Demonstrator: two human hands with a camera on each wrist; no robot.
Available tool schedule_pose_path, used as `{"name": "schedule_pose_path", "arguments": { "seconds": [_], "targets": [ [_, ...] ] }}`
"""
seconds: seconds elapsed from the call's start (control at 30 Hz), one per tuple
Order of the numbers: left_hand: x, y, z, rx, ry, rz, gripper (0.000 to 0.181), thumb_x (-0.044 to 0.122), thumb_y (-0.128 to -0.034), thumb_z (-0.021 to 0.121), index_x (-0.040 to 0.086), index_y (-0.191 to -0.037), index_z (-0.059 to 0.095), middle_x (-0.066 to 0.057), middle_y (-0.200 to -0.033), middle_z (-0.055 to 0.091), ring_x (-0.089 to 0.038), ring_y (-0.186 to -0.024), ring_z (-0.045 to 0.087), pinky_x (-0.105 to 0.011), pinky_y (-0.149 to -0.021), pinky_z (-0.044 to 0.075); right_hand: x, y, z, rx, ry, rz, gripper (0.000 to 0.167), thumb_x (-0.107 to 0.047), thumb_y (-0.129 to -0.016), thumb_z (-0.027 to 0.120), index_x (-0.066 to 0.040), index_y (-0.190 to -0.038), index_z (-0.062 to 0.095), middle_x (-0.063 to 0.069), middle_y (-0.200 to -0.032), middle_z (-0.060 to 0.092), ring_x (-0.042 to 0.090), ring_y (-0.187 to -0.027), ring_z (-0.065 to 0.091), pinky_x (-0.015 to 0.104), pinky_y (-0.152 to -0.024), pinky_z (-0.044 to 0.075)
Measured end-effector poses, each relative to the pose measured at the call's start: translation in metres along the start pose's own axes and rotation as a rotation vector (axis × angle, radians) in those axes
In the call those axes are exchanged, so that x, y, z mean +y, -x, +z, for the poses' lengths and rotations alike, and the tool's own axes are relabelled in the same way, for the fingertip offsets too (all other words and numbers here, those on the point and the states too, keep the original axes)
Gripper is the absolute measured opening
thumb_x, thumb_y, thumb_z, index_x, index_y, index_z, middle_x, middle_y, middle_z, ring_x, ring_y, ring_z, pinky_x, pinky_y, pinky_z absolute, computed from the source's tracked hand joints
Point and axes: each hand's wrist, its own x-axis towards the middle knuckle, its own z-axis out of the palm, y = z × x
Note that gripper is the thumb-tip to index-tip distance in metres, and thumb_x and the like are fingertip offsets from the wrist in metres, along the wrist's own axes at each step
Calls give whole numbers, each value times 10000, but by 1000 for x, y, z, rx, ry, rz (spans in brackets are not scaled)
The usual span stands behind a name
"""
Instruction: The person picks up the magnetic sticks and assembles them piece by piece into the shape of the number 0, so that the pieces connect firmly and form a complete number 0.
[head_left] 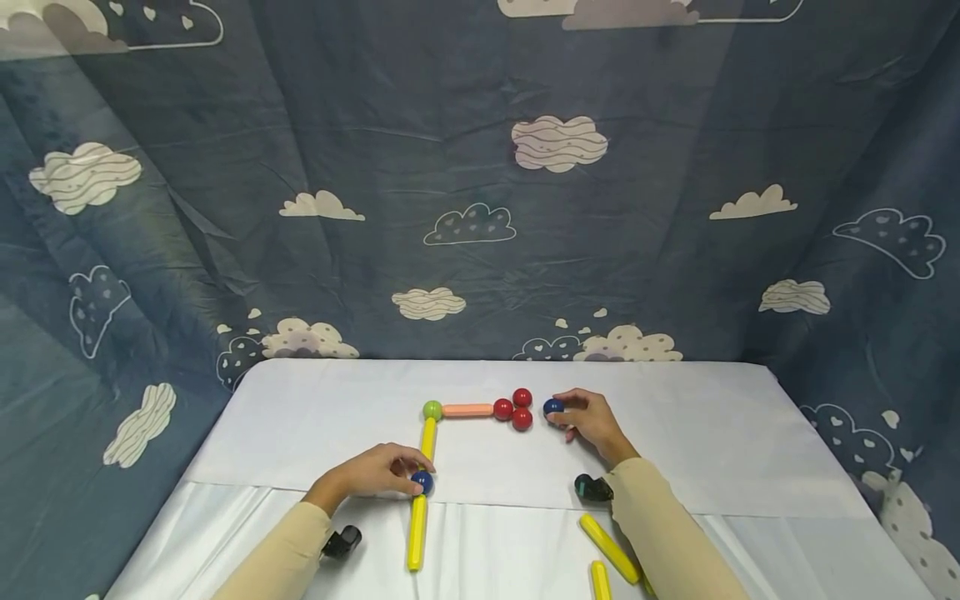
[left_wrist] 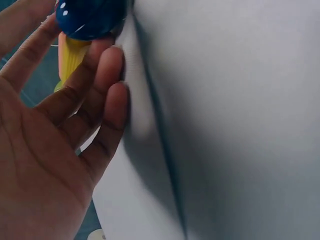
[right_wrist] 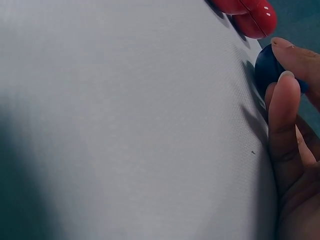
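Observation:
In the head view a blue ball [head_left: 422, 482] sits between two yellow sticks [head_left: 428, 438] [head_left: 417, 533], and the left hand [head_left: 384, 472] pinches it with thumb and finger. The left wrist view shows this blue ball [left_wrist: 91, 18] at the fingers of the left hand [left_wrist: 60, 120]. Right of several red balls [head_left: 522, 419], the right hand [head_left: 591, 419] pinches another blue ball [head_left: 553, 407]. In the right wrist view the thumb and fingertips of the right hand [right_wrist: 295, 120] hold that blue ball [right_wrist: 267, 70] at the white surface.
A green ball [head_left: 432, 409] joins the upper yellow stick to an orange stick [head_left: 467, 410], whose right end meets a red ball [head_left: 503, 408]. More yellow sticks [head_left: 609, 547] lie near the right forearm. A cloud-patterned curtain [head_left: 472, 275] stands behind the white table [head_left: 300, 417].

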Motion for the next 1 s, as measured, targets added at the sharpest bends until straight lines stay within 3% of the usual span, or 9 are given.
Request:
{"name": "schedule_pose_path", "arguments": {
  "seconds": [0.33,0.73,0.87,1.0],
  "targets": [
    [-3,0,4,36,41,-4,234,186,-869,724,145,-1099,711,18,-888,594,-149,-768,495,-250,-670,416,2,1,-1,-3,-9,-8,436,-16,-789,764,-24,-1201,620,186,-1161,583,190,-722,570,266,-534,510],
    [-12,-3,-1,16,129,10,219,148,-860,731,89,-1070,723,-1,-871,604,-169,-791,500,-261,-695,427,-1,3,5,24,-18,18,420,-40,-802,758,-27,-1195,612,185,-1180,594,190,-741,577,260,-545,499],
    [-11,-4,-4,-1,148,11,223,128,-853,735,64,-1066,721,-15,-897,618,-174,-811,496,-266,-713,428,-9,8,7,37,-12,21,406,-69,-815,751,-39,-1196,611,174,-1193,588,192,-767,576,266,-577,499],
    [-11,-6,-6,-14,149,8,224,114,-845,741,56,-1060,721,-19,-901,633,-173,-816,514,-262,-717,441,-27,21,12,6,-21,-51,396,-94,-814,754,-38,-1180,612,155,-1185,587,239,-766,583,292,-610,498]
  ]
}}
